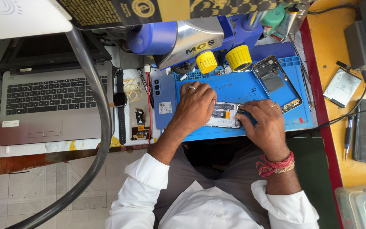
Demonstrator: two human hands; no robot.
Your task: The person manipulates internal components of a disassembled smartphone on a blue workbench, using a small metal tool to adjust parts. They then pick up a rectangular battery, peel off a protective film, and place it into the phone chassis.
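Across the blue repair mat (238, 89) we pin an opened phone (223, 115), light, stiff and fragile, under our curled left hand (195, 104), best held by its edges, while our right hand (263, 123) pinches near its corner.

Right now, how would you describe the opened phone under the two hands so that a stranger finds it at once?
Find the blue work mat in front of the microscope. At its near edge, the opened phone lies between the left hand and right hand. Unlike the empty phone frame further right, it shows silver inner parts with an orange patch.
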